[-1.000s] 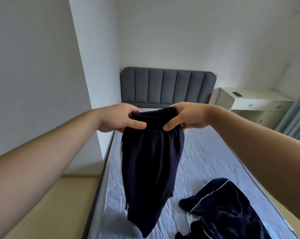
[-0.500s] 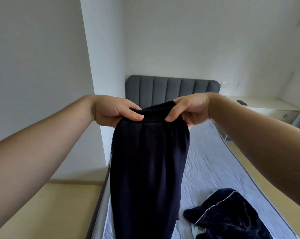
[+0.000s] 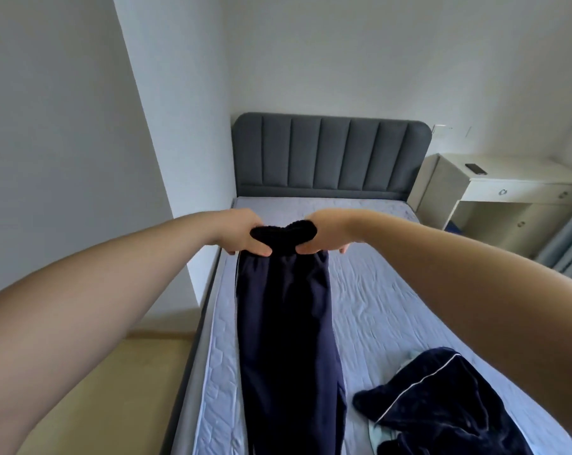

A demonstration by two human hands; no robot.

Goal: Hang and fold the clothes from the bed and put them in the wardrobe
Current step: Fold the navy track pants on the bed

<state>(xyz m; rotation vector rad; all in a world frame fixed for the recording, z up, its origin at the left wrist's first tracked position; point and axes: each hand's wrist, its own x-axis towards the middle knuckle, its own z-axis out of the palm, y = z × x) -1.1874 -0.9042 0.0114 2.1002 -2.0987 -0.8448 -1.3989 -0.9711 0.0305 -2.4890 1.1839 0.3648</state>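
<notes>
Gripping trousers [image 3: 288, 339] by the waistband with left hand [image 3: 242, 234] and right hand [image 3: 324, 234], level, side by side; stretched far-to-near along the left side of the bed [image 3: 376, 290].

We hold both bare arms stretched out ahead, forearms coming in from the lower corners. Our left hand [image 3: 242, 236] and right hand [image 3: 325, 236] sit close together, backs up, each pinching the top of the trousers [image 3: 288, 323] between thumb and curled fingers.
</notes>
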